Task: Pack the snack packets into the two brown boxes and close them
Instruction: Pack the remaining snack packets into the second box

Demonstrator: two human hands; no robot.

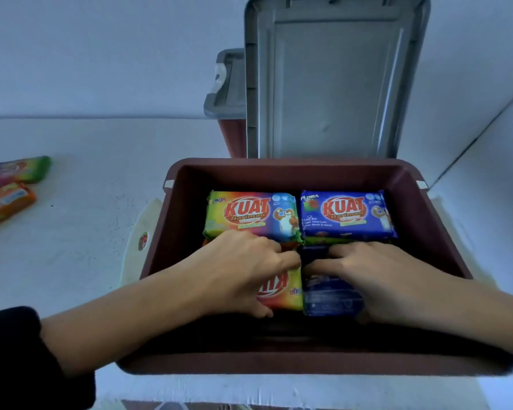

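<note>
Packing: near brown box [190,202], grey lid [335,84] up, top layer looks full.
L hand [243,270]: fingers curled over near yellow packet [282,294], thumb at its near edge.
R hand [376,276]: fingers curled on near blue packet [329,294], just beside.
Handling: prob. light, firm blocks, slick wrap; take by long edges.
Loose: orange packet [6,205] on table [86,232], far left.

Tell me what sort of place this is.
Probably a plain indoor room set up for packing, though home or workshop is unclear. A white table stands against a bare white wall, bearing a brown box with its grey lid up, a second box behind, and loose packets.
</note>
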